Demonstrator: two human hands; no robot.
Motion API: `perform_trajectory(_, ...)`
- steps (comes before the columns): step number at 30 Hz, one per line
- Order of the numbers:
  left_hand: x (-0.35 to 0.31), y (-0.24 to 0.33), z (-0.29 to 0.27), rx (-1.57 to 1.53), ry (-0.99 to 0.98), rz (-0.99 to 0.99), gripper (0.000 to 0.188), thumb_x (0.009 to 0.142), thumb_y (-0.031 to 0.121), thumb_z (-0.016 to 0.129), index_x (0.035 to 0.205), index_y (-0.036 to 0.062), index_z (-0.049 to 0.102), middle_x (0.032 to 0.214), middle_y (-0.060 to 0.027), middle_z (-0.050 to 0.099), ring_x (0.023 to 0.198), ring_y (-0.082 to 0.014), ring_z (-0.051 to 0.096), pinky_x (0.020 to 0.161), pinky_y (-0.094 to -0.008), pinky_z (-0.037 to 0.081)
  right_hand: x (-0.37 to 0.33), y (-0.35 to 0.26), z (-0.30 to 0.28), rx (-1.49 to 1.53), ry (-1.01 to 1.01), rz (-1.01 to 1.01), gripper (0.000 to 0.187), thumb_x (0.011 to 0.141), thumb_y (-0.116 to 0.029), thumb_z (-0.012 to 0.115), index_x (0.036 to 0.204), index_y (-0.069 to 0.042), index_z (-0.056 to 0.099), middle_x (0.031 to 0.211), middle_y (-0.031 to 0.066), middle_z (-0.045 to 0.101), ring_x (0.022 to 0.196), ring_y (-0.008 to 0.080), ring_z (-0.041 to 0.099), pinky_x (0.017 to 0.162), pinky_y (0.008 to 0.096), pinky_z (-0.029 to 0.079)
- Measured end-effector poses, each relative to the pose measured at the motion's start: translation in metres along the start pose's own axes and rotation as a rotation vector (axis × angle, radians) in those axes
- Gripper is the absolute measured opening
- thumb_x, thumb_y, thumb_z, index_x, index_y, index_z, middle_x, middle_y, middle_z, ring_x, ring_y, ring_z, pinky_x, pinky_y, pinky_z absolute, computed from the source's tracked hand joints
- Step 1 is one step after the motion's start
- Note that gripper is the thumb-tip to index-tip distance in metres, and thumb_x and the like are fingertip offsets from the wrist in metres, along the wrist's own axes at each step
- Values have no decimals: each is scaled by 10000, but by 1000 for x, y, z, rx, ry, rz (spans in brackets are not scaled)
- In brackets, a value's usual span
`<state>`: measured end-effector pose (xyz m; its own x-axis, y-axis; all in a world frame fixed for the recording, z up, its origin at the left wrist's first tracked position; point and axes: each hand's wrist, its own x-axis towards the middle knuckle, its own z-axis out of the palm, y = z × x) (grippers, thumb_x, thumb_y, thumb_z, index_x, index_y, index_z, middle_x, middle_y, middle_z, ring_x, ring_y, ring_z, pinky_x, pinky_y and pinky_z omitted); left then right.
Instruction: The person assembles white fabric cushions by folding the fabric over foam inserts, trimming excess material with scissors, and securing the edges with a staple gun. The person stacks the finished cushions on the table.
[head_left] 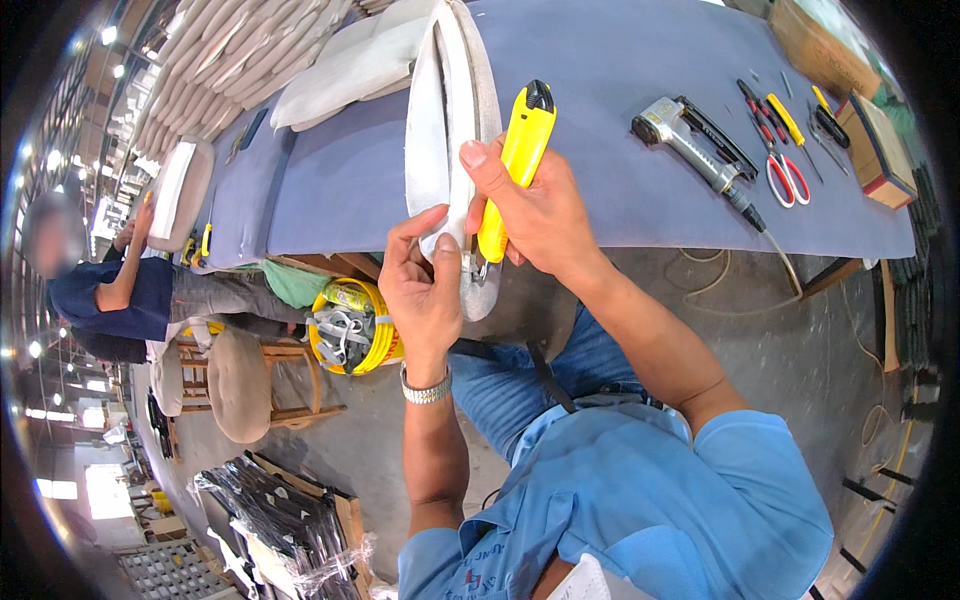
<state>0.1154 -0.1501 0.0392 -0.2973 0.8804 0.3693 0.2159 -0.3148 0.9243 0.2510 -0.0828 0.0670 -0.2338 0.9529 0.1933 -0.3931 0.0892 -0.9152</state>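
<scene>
1. In hand: 1 yellow utility knife (518, 180) with a black end cap, and 1 seat cushion (428, 130) standing on edge, white on the left face and grey on the right.
2. Tools at the right: 1 pneumatic stapler (690, 148) with its hose, 1 pair of red-handled scissors (787, 182), 1 yellow-handled screwdriver (785, 118) and 2 cardboard boxes (877, 150).
3. The left hand (425, 280) is narrowed, thumb and fingers pinching the cushion's edge near its lower end; 1 metal-banded wristwatch (427, 388) circles that wrist.
4. The right hand (540, 205) wraps its fingers around the knife, thumb extended upward against the cushion's side. The knife leans, cap up and to the right, metal nose down beside the cushion's lower tip; whether the nose touches it, I cannot tell.
5. The cushion's upper part is over the blue-grey covered worktable (590, 100); its lower end juts past the near edge, above the person's lap.
6. Around: 1 yellow bucket (386, 335) on the concrete floor (640, 300), many piled cushions (225, 70) at upper left, and 1 co-worker (115, 295) at far left.
</scene>
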Motion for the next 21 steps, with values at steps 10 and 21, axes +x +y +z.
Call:
perform_trajectory(10, -3, -3, 3, 56, 5, 5, 271, 988, 4, 593, 1258, -19, 595, 1100, -80, 669, 857, -50, 590, 713, -200, 473, 0, 16, 8, 46, 179, -110, 315, 1002, -284, 633, 807, -42, 580, 567, 46, 606, 464, 124, 593, 428, 284, 438)
perform_trajectory(21, -3, -4, 5, 47, -15, -5, 266, 994, -7, 561, 1256, -38, 590, 1197, -103, 647, 998, -93, 607, 835, -228, 498, -4, 27, 7, 145, 205, -222, 173, 979, -122, 578, 845, -14, 560, 580, 51, 586, 487, 143, 608, 472, 309, 460)
